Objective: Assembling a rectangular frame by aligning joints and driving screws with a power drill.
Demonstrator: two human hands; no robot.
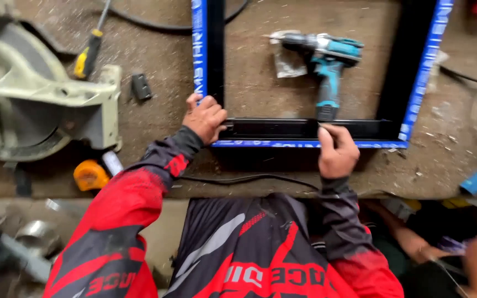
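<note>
A black frame (282,130) with blue taped edges lies on the dusty workbench, its near bar running left to right. My left hand (205,117) grips the frame's near left corner, fingers curled over the bar. My right hand (336,151) rests on the near bar further right, fingers closed and pressed against the frame; whether it pinches anything small I cannot tell. A teal cordless drill (323,58) lies inside the frame, just beyond my right hand.
A mitre saw (28,94) sits at the left. A yellow-handled screwdriver (88,55) and a small black block (141,86) lie beyond it. A yellow tape measure (89,175) sits near my left sleeve. A black cable (249,178) crosses the bench edge. Another person's arm (420,243) is at lower right.
</note>
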